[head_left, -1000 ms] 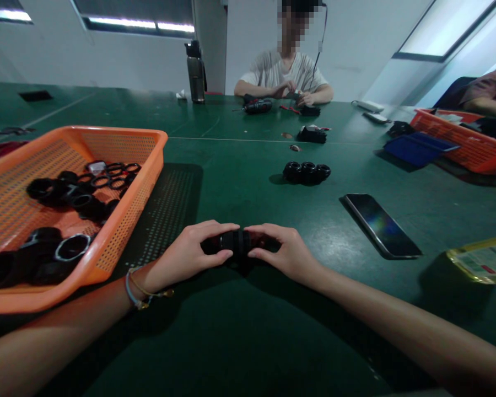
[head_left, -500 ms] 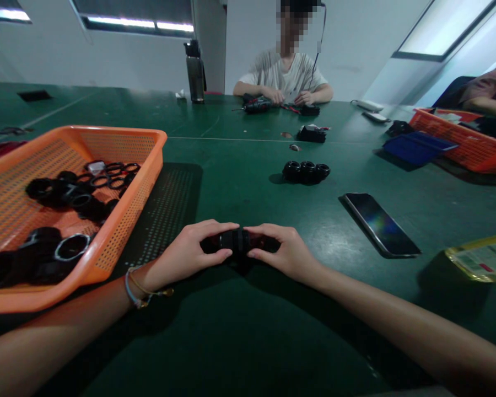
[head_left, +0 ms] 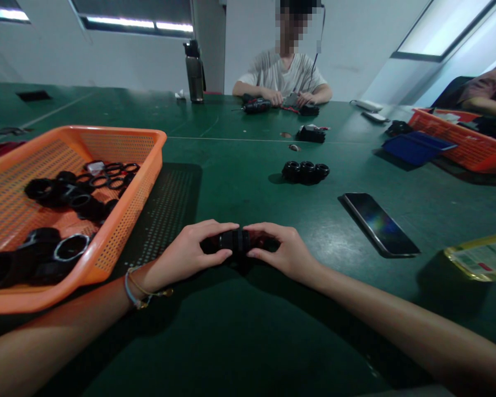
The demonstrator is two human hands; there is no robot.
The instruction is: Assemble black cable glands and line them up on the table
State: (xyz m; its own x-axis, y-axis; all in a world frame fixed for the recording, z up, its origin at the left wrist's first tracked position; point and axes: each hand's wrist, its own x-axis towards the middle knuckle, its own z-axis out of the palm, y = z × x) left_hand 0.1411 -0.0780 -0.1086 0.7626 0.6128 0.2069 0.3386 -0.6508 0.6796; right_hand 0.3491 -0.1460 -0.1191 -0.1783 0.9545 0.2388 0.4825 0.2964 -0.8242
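Between my two hands, low over the green table, is a black pipe fitting [head_left: 238,241], cylindrical with a ridged band in the middle. My left hand [head_left: 209,241] grips its left end between thumb and fingers. From the other side, my right hand [head_left: 275,245] closes thumb and fingers round the right end. The palms hide both ends of it. To the left stands an orange basket [head_left: 126,234] holding several black pipe fittings [head_left: 86,205] and black rings [head_left: 107,181]. Beyond my hands a group of black fittings [head_left: 306,172] stands in a row on the table.
A phone [head_left: 378,223] lies right of my right hand, with a yellow-edged packet [head_left: 485,256] beyond it. Farther off are a blue tray [head_left: 417,146], a red-orange basket [head_left: 471,140], a drill [head_left: 256,105] and a bottle [head_left: 195,71]. Across the table sits a person [head_left: 285,77].
My hands and the fitting stay in nearly the same place. The person across the table now holds up a small grey object.
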